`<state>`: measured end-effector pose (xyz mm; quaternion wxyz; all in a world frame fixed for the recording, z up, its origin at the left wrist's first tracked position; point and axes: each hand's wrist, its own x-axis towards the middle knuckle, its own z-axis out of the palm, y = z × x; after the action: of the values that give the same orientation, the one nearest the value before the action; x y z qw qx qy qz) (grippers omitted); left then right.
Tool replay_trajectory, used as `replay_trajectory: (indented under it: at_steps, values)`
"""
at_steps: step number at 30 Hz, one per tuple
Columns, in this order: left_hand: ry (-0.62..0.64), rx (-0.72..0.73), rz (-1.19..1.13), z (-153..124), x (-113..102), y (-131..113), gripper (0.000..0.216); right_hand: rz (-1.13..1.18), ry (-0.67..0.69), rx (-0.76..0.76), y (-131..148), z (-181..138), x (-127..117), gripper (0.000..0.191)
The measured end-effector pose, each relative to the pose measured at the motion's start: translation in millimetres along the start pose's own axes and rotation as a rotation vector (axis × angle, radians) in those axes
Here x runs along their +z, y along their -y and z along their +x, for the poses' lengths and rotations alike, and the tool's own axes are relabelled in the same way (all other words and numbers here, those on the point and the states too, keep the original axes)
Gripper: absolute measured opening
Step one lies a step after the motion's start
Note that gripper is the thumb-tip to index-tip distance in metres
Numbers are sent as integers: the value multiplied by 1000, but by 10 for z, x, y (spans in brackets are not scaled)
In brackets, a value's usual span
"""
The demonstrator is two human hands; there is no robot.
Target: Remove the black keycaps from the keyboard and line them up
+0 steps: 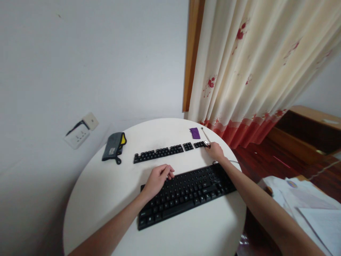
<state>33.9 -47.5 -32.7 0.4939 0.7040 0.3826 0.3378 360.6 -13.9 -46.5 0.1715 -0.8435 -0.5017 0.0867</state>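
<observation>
My left hand (159, 180) hovers at the top left edge of a black keyboard (183, 192), its fingers curled together with nothing visible in them. At the right end of a row of black keycaps, my right hand (214, 151) has its fingers closed around a small pale, shiny thing (206, 143) that they mostly hide. The keycaps lie behind the keyboard in a long group (160, 153), a small block (188, 146) and a short group (199, 144). Just past my right hand lies a thin white stick (205, 134) with a dark tip.
A purple cloth (195, 133) lies at the back of the round white table (106, 199). A grey pouch with a yellow patch (113, 146) is at the left edge. Papers (306, 209) are stacked at the right, near a curtain (234, 71). The keyboard's cable runs off rightward.
</observation>
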Motion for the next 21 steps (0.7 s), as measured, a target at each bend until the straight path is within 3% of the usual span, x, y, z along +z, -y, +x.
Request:
replay_trajectory:
  at_steps: [4,9,16,21]
  values:
    - [-13,4,10,11,-28,-6,35,68,-46,2,16,-26,-89,24]
    - [-117,39,-6,66,-224,-77,36,203,-177,-72,86,-75,-324,38]
    - [-238,40,-79,114,-453,-174,38,819,-383,-152,352,-288,-515,52]
    - [-311,38,-109,122,-488,-186,37,895,-438,-235,555,-516,-557,56]
